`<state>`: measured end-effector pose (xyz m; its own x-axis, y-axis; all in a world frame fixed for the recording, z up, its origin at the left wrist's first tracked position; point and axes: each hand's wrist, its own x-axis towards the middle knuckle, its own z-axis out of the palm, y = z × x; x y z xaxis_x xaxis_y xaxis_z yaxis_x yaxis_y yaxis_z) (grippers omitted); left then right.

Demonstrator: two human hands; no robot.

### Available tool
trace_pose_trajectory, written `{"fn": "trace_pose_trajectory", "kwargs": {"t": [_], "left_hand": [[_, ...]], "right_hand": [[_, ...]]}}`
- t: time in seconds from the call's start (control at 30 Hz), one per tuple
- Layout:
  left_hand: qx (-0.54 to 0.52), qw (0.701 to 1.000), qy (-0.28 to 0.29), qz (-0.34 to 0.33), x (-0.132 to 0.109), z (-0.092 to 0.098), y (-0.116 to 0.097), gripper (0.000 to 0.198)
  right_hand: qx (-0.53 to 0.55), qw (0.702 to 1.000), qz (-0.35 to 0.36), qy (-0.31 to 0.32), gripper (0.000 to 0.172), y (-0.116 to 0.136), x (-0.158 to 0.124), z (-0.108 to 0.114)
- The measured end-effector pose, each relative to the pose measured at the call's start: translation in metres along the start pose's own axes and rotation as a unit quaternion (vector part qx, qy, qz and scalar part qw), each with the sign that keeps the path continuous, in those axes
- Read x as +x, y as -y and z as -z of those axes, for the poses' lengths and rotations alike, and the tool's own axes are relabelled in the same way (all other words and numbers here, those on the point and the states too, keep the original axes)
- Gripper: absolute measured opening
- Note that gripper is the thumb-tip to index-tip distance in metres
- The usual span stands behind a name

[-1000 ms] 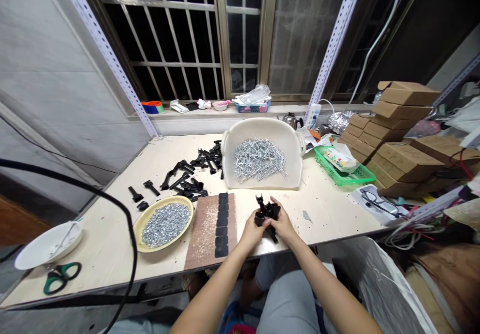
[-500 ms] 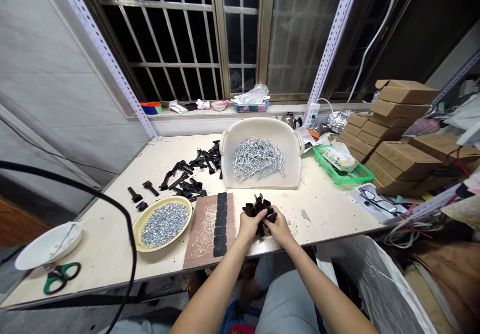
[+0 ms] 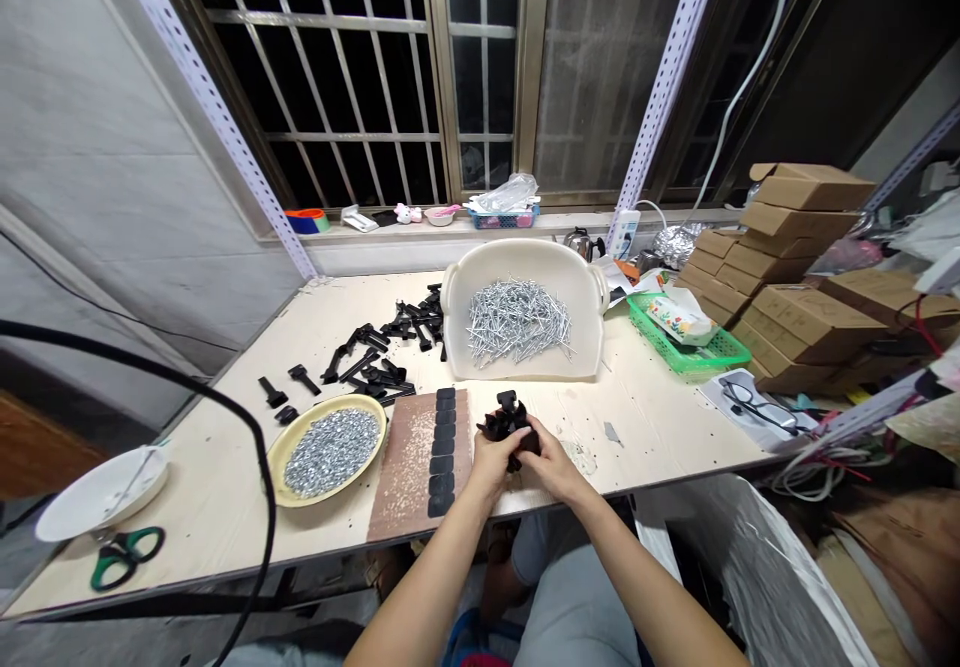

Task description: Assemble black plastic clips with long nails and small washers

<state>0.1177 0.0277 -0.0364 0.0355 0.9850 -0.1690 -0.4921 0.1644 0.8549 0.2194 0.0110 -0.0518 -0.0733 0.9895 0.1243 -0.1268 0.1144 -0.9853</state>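
White dish (image 3: 56,525): lower left of the frame, a thin rod lying in it.
Scissors (image 3: 112,567): lower left, just below the dish; green-and-black handles.
Yellow bowl (image 3: 276,472): lower left of centre, filled with small metal bits (image 3: 334,452).
Loose black parts (image 3: 384,375): scattered left of centre, unmoved over the last second.
Brown board (image 3: 405,477): lower centre, bearing a column of black squares (image 3: 442,447) that looks unchanged.
Left hand (image 3: 491,465): lower centre, closed on the held black parts (image 3: 508,417).
Held black parts: between both hands, right of the board; shifted slightly left and turned, a flat end now uppermost. Judged a rearranging in the grasp, nothing yet set down.
Right hand (image 3: 553,467): beside the left, clasping the same cluster.
Cream tray (image 3: 591,347): centre, metal pins (image 3: 517,322) heaped inside.
Green basket (image 3: 697,359): right of centre.
Cardboard boxes (image 3: 810,317): right, stacked.
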Motion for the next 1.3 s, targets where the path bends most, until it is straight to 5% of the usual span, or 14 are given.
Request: {"fn": "trace_pose_trajectory", "kwargs": {"t": [0.27, 0.4, 0.53, 0.7, 0.93, 1.17, 1.3], "left_hand": [[-0.1, 0.994, -0.037, 0.006, -0.002, -0.003, -0.018, 0.04], [0.01, 0.996, -0.063, -0.059, 0.001, 0.003, -0.021, 0.043], [0.162, 0.976, 0.009, -0.148, -0.004, 0.007, -0.016, 0.043], [0.17, 0.976, 0.102, -0.088, -0.014, 0.003, -0.008, 0.048], [0.262, 0.944, 0.097, -0.177, -0.024, 0.011, 0.001, 0.06], [0.29, 0.934, 0.145, -0.153, -0.037, 0.009, 0.0, 0.061], [0.298, 0.932, 0.118, -0.169, -0.037, 0.01, 0.0, 0.052]], "right_hand": [[0.078, 0.996, 0.031, -0.007, 0.053, 0.01, 0.001, -0.004], [0.136, 0.989, 0.024, -0.044, 0.052, 0.015, 0.003, -0.007], [0.04, 0.995, 0.056, -0.075, 0.061, 0.015, 0.007, -0.014], [-0.059, 0.991, 0.095, -0.078, 0.065, 0.007, 0.011, -0.015], [-0.05, 0.988, 0.144, -0.03, 0.074, 0.001, -0.011, -0.005], [-0.024, 0.992, 0.12, -0.025, 0.074, -0.001, -0.031, 0.0], [-0.011, 0.994, 0.107, -0.034, 0.09, 0.005, -0.034, -0.003]]}}
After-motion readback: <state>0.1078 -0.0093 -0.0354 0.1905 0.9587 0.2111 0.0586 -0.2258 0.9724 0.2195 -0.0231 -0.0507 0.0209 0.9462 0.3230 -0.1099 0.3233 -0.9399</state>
